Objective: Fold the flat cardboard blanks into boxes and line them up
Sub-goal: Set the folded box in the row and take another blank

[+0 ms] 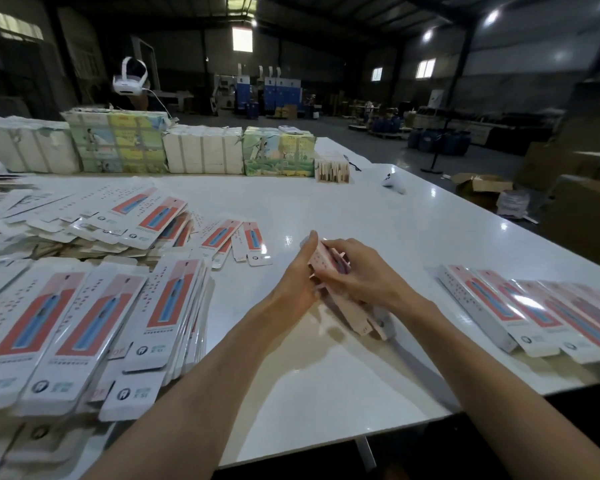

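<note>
Half-formed box (355, 315): it is lying between both hands, its long axis running from the grip down toward the person and slightly right. Whether the near end is touching the surface (326, 393) or hanging just above it cannot be told.
Left hand (297, 278): it is pressing straight fingers flat along the box's left side, and its thumb is hidden.
Right hand (359, 271): it is curling its fingers over the far, raised end, so this grip is holding the box there.
Flat blanks (84, 327): they are lying stacked well to the left of the grip, nearer the left hand.
Finished row (520, 306): folded boxes are lying side by side to the right of the grip, nearer the right hand, their long axes roughly parallel to the held box.
Coming move: judging from this, the far end is being tucked, after which the box would be going rightward to join the row.
Wrapped bundles (201, 154): they are standing far beyond the grip, along the surface's far edge.
</note>
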`<state>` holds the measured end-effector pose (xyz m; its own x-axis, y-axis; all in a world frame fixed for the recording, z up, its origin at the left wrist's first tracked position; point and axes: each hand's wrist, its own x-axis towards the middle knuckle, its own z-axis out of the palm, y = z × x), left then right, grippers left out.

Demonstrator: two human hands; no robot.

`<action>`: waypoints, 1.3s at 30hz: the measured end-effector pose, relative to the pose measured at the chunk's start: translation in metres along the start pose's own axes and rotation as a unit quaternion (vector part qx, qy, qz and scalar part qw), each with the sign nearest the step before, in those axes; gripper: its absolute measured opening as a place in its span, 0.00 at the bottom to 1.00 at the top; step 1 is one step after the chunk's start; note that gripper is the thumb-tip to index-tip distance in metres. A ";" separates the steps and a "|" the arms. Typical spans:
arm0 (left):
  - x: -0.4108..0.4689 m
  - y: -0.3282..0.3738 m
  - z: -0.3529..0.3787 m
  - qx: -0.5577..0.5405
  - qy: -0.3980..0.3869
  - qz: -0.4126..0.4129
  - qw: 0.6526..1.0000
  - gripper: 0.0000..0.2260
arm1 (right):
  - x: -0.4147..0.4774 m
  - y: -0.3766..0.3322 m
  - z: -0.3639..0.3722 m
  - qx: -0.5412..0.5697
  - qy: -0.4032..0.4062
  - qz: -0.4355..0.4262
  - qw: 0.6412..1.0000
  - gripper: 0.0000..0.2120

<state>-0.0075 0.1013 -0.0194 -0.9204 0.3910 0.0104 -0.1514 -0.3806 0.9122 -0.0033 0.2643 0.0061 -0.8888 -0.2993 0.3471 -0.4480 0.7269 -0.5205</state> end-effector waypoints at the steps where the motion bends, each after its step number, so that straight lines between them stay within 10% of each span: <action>1: -0.001 -0.002 0.001 0.049 -0.002 0.007 0.999 0.30 | -0.005 0.002 -0.005 -0.006 0.022 -0.008 1.000 0.23; 6: -0.007 -0.021 -0.001 0.401 -0.015 0.112 0.909 0.12 | -0.029 0.027 -0.044 -0.093 0.115 0.066 0.987 0.21; 11: -0.010 -0.031 0.003 0.580 -0.055 0.151 0.799 0.08 | -0.070 0.060 -0.064 -0.297 0.041 0.173 0.938 0.19; 24: -0.015 -0.027 0.008 0.571 -0.036 0.127 0.810 0.07 | -0.107 0.082 -0.096 -0.443 0.019 0.282 0.851 0.17; 39: -0.022 -0.014 0.009 0.417 0.117 0.120 0.893 0.03 | 0.005 0.014 0.034 -0.024 0.154 0.149 0.977 0.12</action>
<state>0.0181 0.1054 -0.0287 -0.9552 0.1593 0.2494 0.2917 0.3655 0.8839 -0.0175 0.2516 -0.0260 -0.9045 0.1243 0.4080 -0.1625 0.7840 -0.5992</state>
